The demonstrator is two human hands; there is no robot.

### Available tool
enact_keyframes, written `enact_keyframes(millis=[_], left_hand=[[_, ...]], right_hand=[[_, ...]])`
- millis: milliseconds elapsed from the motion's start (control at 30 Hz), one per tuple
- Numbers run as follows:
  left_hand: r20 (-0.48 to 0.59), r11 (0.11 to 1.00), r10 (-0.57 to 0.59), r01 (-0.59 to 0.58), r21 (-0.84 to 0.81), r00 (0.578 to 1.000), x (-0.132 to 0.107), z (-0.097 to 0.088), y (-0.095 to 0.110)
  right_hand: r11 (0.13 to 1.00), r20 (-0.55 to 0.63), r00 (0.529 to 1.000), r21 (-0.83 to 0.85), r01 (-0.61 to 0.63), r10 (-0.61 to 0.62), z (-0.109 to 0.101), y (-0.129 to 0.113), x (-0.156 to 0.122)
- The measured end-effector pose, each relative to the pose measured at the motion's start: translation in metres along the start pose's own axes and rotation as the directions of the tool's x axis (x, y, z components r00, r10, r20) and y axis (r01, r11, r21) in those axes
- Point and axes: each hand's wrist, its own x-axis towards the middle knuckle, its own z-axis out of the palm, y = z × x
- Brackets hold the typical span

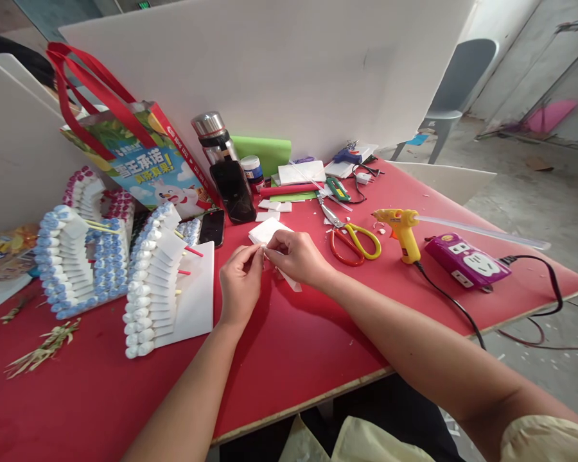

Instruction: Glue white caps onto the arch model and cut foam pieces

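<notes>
My left hand [239,282] and my right hand [299,255] meet over the red table, fingertips pinched together on a small thin white piece [293,282]. One end of it hangs below my right fingers; the rest is hidden, and whether it is paper or cloth I cannot tell. Just behind my hands lies a stack of white squares [268,228]. To the left, a fan-shaped craft of rolled white pieces [142,301] stands on a white board [197,308]. Scissors with red and yellow handles [351,240] rest to the right of my hands.
A yellow glue gun [405,234] with a clear glue stick stands beside a purple power box [467,262], cords trailing off the table edge. Blue-and-white crafts [62,263], a shopping bag [149,163], a steel flask [212,135] and phones [212,228] occupy the left and back.
</notes>
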Motion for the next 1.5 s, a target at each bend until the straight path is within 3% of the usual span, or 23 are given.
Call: enact_keyframes(millis=[133,300,433,533,633,767,1000,1200,1400,1467,1500], left_hand=[[-0.027,0.971,0.194,-0.188,0.151,0.981,-0.001,-0.001,0.005],[0.011,0.978,0.179,-0.179,0.105,0.984,-0.002,-0.001,0.006],[0.019,0.994,0.031,-0.029,-0.102,0.999,0.004,-0.006,0.001],[0.113,0.920,-0.157,0.187,-0.345,0.981,0.009,-0.009,-0.004],[0.206,0.854,-0.215,0.286,-0.435,0.955,0.011,-0.009,-0.006],[0.171,0.904,-0.188,0.238,-0.354,0.967,0.009,-0.005,-0.006],[0.150,0.936,-0.179,0.215,-0.279,0.972,0.007,-0.005,-0.009],[0.203,0.974,-0.086,0.125,-0.187,0.975,0.008,-0.008,-0.009],[0.155,0.993,-0.041,0.057,-0.105,0.987,0.007,-0.007,-0.011],[0.152,0.993,-0.036,0.052,-0.104,0.988,0.008,-0.007,-0.011],[0.153,0.991,-0.040,0.058,-0.120,0.987,0.009,-0.008,-0.011]], right_hand=[[0.988,0.024,1.000,0.155,-0.022,0.019,0.002,0.000,-0.001],[0.979,0.014,1.000,0.202,-0.030,0.027,-0.002,0.002,0.000],[0.959,0.124,0.991,0.284,0.014,-0.052,-0.009,0.005,0.001],[0.940,0.196,0.977,0.342,0.009,-0.081,-0.013,0.006,0.003],[0.939,0.218,0.974,0.344,-0.012,-0.068,-0.016,0.008,0.005],[0.949,0.216,0.976,0.314,-0.042,-0.028,-0.015,0.010,0.006],[0.949,0.175,0.973,0.253,-0.191,0.149,-0.012,0.012,0.007],[0.999,0.108,0.994,0.018,-0.038,0.036,-0.011,0.008,0.008],[0.971,0.052,0.997,-0.226,0.075,-0.065,-0.006,0.001,0.001],[0.991,0.078,0.996,-0.124,0.046,-0.036,-0.007,-0.001,0.001],[1.000,0.112,0.994,0.015,-0.023,0.022,-0.008,-0.001,0.002]])
